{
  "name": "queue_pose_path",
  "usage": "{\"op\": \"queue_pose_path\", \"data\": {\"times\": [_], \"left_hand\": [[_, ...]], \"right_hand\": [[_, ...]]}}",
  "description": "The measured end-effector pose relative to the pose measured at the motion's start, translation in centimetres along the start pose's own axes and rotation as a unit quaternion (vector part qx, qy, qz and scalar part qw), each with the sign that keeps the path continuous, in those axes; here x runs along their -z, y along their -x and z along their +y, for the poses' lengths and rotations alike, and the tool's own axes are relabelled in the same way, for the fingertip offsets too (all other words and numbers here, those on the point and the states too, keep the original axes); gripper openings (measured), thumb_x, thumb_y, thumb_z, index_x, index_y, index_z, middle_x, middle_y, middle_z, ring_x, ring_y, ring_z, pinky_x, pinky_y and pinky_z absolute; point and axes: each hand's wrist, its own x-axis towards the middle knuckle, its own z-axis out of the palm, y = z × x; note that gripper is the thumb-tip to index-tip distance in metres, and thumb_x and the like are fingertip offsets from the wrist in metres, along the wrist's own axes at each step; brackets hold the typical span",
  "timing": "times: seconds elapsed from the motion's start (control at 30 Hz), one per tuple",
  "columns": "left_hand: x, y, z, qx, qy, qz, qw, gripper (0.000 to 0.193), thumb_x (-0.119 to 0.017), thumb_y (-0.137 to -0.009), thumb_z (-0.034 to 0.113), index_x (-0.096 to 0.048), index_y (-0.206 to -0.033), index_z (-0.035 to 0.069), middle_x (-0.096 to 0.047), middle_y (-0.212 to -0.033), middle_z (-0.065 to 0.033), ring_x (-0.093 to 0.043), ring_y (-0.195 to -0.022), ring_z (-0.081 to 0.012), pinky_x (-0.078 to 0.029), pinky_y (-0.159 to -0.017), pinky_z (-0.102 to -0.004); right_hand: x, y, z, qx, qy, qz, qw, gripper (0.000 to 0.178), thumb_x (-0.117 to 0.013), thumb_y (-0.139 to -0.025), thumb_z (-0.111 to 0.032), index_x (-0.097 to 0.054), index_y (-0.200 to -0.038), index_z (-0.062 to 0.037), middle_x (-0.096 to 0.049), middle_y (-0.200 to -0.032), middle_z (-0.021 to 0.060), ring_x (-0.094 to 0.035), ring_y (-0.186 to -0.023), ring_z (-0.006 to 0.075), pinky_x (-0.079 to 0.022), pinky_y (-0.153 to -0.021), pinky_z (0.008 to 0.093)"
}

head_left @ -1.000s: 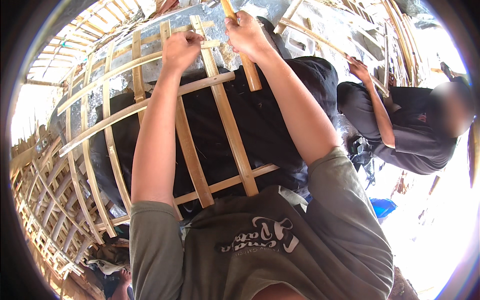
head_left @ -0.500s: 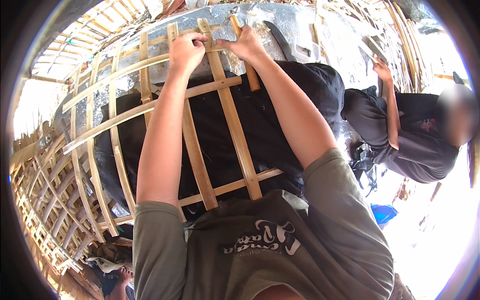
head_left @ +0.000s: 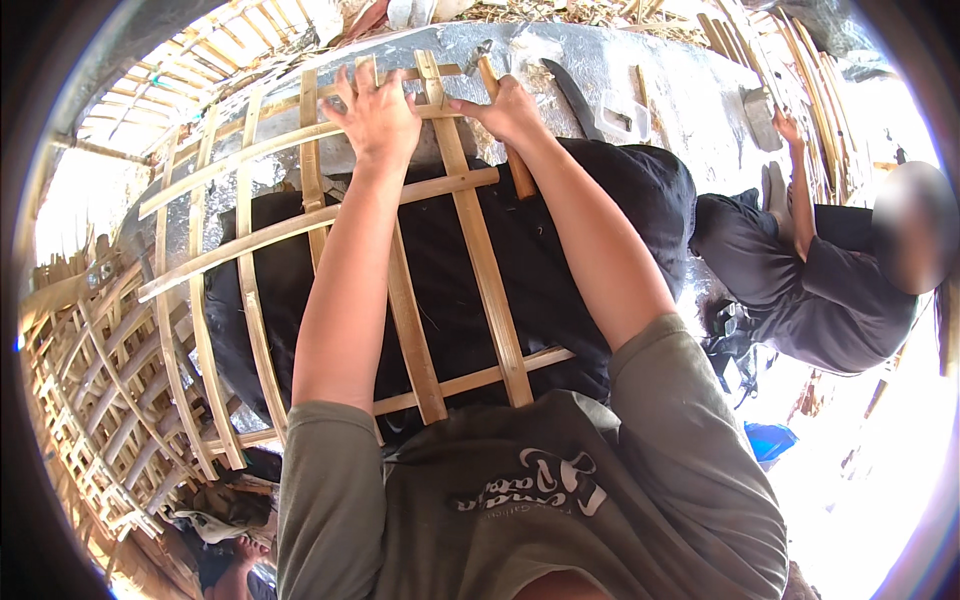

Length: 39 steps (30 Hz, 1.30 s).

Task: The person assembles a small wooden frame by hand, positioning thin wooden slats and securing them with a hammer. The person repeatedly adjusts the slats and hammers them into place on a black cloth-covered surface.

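Bamboo lattice (head_left: 408,310): found lying across the black fabric (head_left: 545,270) over the person's lap, its far edge extending over the grey sheet (head_left: 690,85).

Latest change: the left grip (head_left: 378,120) has let go of its pinch and now stands with fingers spread above the far strips; contact with them cannot be confirmed. Right grip (head_left: 512,110) remains closed around the handle of the hammer (head_left: 490,78), thumb extended toward the outermost far crossing; whether it presses there cannot be told. Assessed consequence: that crossing no longer has the left fingertips bunched beside it, and the right thumb is now the nearest digit. No fastener could be made out there, so the soundness of the joint is not certified.

Differences from the earliest frame: the hammer head, then at the upper edge of view, now sits lower and shows fully beside the lattice's far corner. A dark curved blade (head_left: 572,97), formerly mostly hidden, lies exposed next to a clear box (head_left: 625,118). To the right, the co-worker's hand (head_left: 787,127), previously on a long strip, is now beside a grey block (head_left: 762,118).
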Motion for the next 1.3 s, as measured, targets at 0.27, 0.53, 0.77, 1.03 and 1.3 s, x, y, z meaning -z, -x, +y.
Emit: {"op": "queue_pose_path", "data": {"times": [0.27, 0.53, 0.77, 1.03, 1.3], "left_hand": [[-1.5, -1.0, -1.5, 0.082, -0.139, -0.189, 0.969, 0.083, -0.041, -0.094, 0.062, -0.024, -0.155, 0.009, -0.016, -0.162, -0.0194, -0.011, -0.150, -0.0414, -0.007, -0.116, -0.0684], [0.5, -1.6, -0.8, 0.060, -0.132, -0.249, 0.958, 0.080, -0.019, -0.099, 0.064, -0.004, -0.160, 0.014, -0.010, -0.164, -0.0217, -0.004, -0.149, -0.0477, 0.002, -0.117, -0.0645], [0.9, -1.1, -0.8, 0.072, -0.127, -0.235, 0.961, 0.082, -0.021, -0.097, 0.069, -0.007, -0.160, 0.018, -0.016, -0.162, -0.0222, -0.012, -0.149, -0.0456, 0.009, -0.110, -0.0737], [0.4, -1.1, -1.4, 0.064, -0.078, -0.249, 0.963, 0.087, -0.021, -0.097, 0.067, -0.005, -0.159, 0.008, -0.011, -0.165, -0.0156, -0.013, -0.150, -0.0407, 0.003, -0.113, -0.0719], [1.6, -2.8, -1.0, 0.090, -0.057, -0.343, 0.933, 0.071, -0.023, -0.102, 0.048, -0.010, -0.158, 0.005, -0.007, -0.165, -0.0148, -0.007, -0.152, -0.0349, -0.002, -0.118, -0.0662]], "right_hand": [[-0.1, -0.1, -0.2, 0.005, -0.003, 0.003, 1.000, 0.102, -0.085, -0.063, -0.061, -0.050, -0.121, 0.0159, -0.063, -0.111, 0.0316, -0.063, -0.108, 0.0394, -0.052, -0.092, 0.0421], [-0.5, -0.6, 0.1, 0.000, -0.004, 0.015, 1.000, 0.100, -0.085, -0.062, -0.062, -0.054, -0.116, 0.0159, -0.064, -0.108, 0.0314, -0.065, -0.106, 0.0394, -0.052, -0.092, 0.0417], [-0.3, -0.6, -0.4, 0.003, 0.006, 0.008, 1.000, 0.101, -0.084, -0.063, -0.063, -0.054, -0.117, 0.0167, -0.065, -0.108, 0.0311, -0.065, -0.107, 0.0394, -0.051, -0.093, 0.0418], [-0.5, -0.5, 0.1, 0.000, 0.008, 0.010, 1.000, 0.105, -0.082, -0.062, -0.069, -0.053, -0.119, 0.0149, -0.065, -0.108, 0.0320, -0.065, -0.106, 0.0392, -0.052, -0.091, 0.0431], [-1.2, -1.3, 2.2, 0.021, -0.017, 0.027, 0.999, 0.100, -0.079, -0.065, -0.070, -0.056, -0.114, 0.0139, -0.065, -0.107, 0.0317, -0.065, -0.104, 0.0415, -0.051, -0.089, 0.0455]]}}
